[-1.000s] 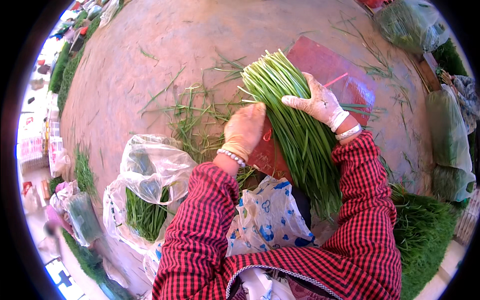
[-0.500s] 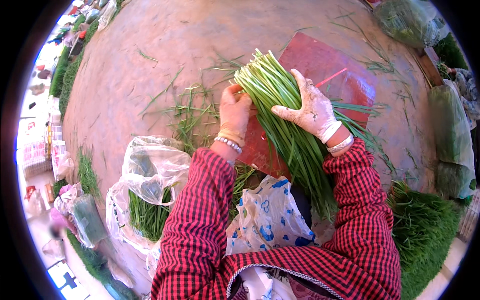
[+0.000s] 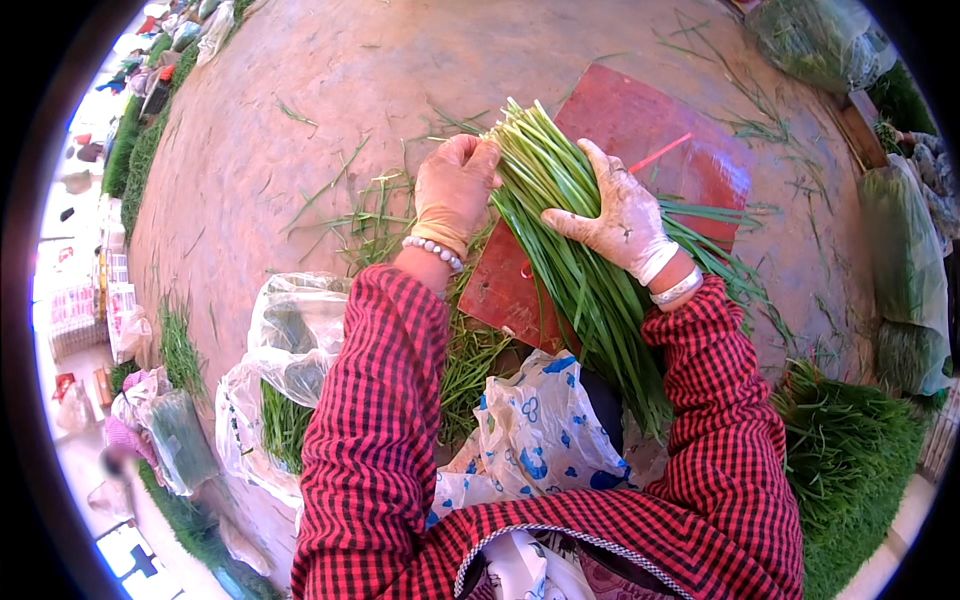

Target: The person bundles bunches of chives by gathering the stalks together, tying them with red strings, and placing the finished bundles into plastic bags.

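Observation:
My right hand (image 3: pixel 612 215), in a pale stained glove, is closed over a long bunch of green leafy stalks (image 3: pixel 580 290) with pale cut ends toward the top. The bunch lies diagonally on a red board (image 3: pixel 635 110), and a thin red strip (image 3: pixel 660 152) sticks out on its right. My left hand (image 3: pixel 458 185), gloved in orange, is pinched at the upper left of the bunch, beside the cut ends; what its fingertips hold is too small to tell. A plastic sheet with blue prints (image 3: pixel 530 430) is below the board, near my body.
Loose cut leaves (image 3: pixel 385 200) are scattered on the floor. An open plastic bag of greens (image 3: pixel 280 390) is at lower left. A green pile (image 3: pixel 845 450) is at lower right. Bagged greens (image 3: pixel 895 280) line the right edge, and more bundles and bags line the left.
My left hand has moved up and left to the cut ends, its fingers bent. My right hand has shifted slightly left on the bunch. More leaves splay out to the right.

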`<control>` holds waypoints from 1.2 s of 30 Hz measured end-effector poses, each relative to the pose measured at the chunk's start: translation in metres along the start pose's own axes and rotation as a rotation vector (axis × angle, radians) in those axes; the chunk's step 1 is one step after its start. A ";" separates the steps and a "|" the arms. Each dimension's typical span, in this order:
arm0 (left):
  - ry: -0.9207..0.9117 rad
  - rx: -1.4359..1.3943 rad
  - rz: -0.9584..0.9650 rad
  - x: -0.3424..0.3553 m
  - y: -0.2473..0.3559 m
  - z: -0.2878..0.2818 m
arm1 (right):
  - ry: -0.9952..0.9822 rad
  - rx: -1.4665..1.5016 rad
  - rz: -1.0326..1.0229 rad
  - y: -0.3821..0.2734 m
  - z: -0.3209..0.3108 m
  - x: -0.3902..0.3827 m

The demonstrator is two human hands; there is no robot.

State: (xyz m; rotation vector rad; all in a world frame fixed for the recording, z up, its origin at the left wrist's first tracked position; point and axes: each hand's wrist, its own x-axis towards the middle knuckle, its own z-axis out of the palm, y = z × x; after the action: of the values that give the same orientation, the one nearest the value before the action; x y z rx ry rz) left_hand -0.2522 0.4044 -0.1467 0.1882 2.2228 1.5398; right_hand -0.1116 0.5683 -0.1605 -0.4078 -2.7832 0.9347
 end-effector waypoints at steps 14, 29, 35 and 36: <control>0.281 -0.181 0.373 -0.011 0.013 -0.106 | 0.002 -0.011 -0.043 0.020 0.001 0.006; 0.046 0.532 0.330 -0.092 -0.100 -0.057 | 0.583 1.251 0.812 0.123 -0.019 0.023; -0.019 0.922 0.567 -0.108 -0.068 0.015 | -0.081 0.367 0.877 0.122 -0.031 0.063; -0.031 0.920 0.544 -0.106 -0.071 0.016 | -0.231 0.120 0.850 0.112 -0.034 0.072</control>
State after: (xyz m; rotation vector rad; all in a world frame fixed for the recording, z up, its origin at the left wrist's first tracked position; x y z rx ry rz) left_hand -0.1409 0.3547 -0.1885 1.1404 2.8244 0.5597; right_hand -0.1489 0.6962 -0.1963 -1.6235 -2.7062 1.3530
